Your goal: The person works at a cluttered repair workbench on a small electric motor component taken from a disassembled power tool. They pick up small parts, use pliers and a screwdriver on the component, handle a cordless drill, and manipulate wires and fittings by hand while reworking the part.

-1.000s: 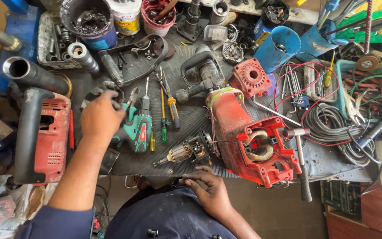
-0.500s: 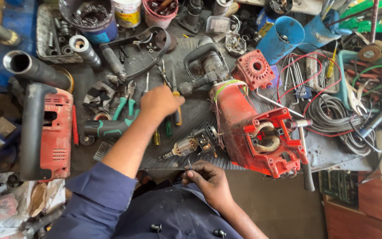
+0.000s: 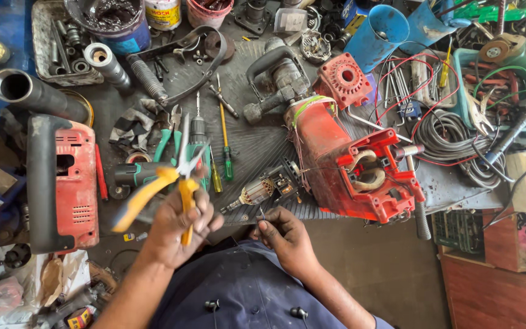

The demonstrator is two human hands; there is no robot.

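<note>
In the head view, a pair of yellow-handled steel pliers is held in the left hand, low and left of the frame's centre. The fingers are wrapped round one handle while the other handle splays out toward the lower left; the metal nose points up toward the bench, and the long axis of the tool runs roughly from lower left to upper right.

The right hand is seen just right of centre, at the near edge of the bench. Its thumb and forefinger are pressed together on a thin dark wire end; what the wire leads to cannot be told for certain.

Just above and between the two hands, a small copper-wound motor armature lies on the dark ribbed rubber mat, its shaft slanting from lower left to upper right. It lies up and to the right of the pliers' nose, and nearer the right hand than the left.

To the right of the armature, a large red power-tool housing lies opened, running diagonally from upper left to lower right. A green-handled screwdriver lies upright in the frame, above the pliers.
</note>
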